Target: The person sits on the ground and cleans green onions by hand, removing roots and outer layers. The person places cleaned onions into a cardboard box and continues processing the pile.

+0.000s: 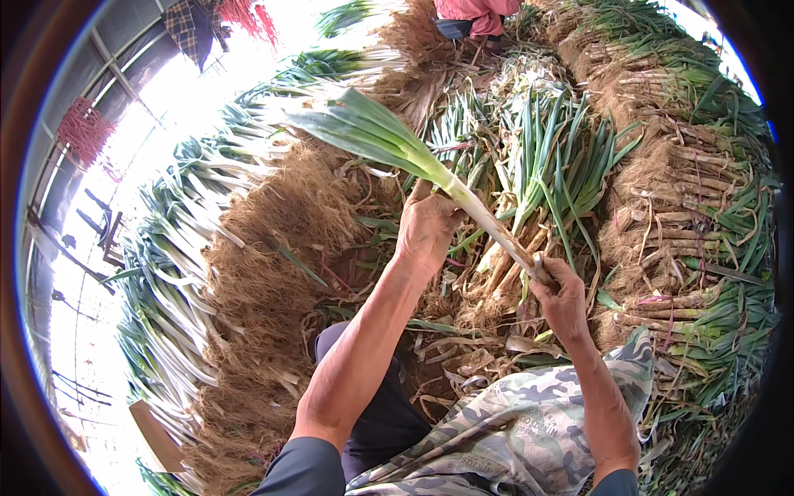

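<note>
A long leek (481, 214) lies diagonally across both hands, its green leaves up to the left and its brownish outer skin at the lower right. My left hand (432, 217) grips the shaft just below the leaves. At the root end, my right hand (561, 288) pinches the stalk between thumb and fingers; the roots are hidden. Behind the leek, a bunch of untrimmed leeks (539, 155) with green tops and dry outer leaves rests on the ground. Peeled dry leaves (465, 363) litter the ground near my knees.
White-stemmed leeks (186, 297) are piled along the left, roots (260, 322) facing inward. Tied, unpeeled leek bundles (701, 186) line the right side. Another person in pink clothing (477, 15) is at the top. Pink ties (84, 130) hang at the upper left. A camouflage cloth (527, 428) covers my lap.
</note>
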A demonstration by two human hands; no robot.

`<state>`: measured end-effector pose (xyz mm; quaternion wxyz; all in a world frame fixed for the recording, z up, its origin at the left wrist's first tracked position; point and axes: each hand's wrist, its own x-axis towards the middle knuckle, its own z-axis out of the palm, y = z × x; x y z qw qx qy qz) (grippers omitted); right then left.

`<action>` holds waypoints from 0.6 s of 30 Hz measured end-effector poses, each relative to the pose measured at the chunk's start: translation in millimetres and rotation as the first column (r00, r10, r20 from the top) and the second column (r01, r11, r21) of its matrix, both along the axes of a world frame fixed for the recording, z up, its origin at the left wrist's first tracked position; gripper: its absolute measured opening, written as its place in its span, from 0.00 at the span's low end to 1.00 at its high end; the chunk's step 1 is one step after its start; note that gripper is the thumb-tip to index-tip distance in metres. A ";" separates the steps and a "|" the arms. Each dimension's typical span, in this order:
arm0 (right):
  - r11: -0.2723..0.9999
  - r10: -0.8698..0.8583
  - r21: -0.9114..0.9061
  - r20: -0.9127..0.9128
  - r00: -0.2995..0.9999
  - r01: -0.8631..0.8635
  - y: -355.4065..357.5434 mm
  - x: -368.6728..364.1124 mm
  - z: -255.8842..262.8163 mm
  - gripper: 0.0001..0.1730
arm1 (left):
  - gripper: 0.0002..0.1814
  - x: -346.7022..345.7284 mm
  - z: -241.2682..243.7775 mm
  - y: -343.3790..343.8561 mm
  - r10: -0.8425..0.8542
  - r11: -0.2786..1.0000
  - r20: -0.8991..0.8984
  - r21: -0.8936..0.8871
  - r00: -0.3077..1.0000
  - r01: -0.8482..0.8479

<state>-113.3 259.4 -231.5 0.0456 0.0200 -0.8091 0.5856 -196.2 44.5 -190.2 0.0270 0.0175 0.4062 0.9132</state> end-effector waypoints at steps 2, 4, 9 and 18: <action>0.998 0.042 0.044 0.014 0.999 -0.042 1.5 -2.2 -11.8 0.13 | 0.20 -4.8 -2.5 -9.0 -0.109 0.989 0.001 0.096 0.994 0.108; 0.998 0.056 0.022 -0.007 0.998 -0.055 1.5 -4.2 -22.9 0.13 | 0.22 -3.4 1.3 -5.7 -0.080 0.993 0.071 0.088 0.994 0.073; 0.997 0.009 0.081 -0.048 0.999 -0.005 5.0 -4.7 -22.2 0.13 | 0.24 6.2 -1.0 7.1 -0.040 0.999 -0.015 0.003 0.999 0.040; 0.983 -0.138 0.081 -0.261 0.955 0.164 10.1 -9.7 -21.0 0.11 | 0.13 5.0 5.4 5.5 -0.076 0.963 -0.001 -0.259 0.997 0.073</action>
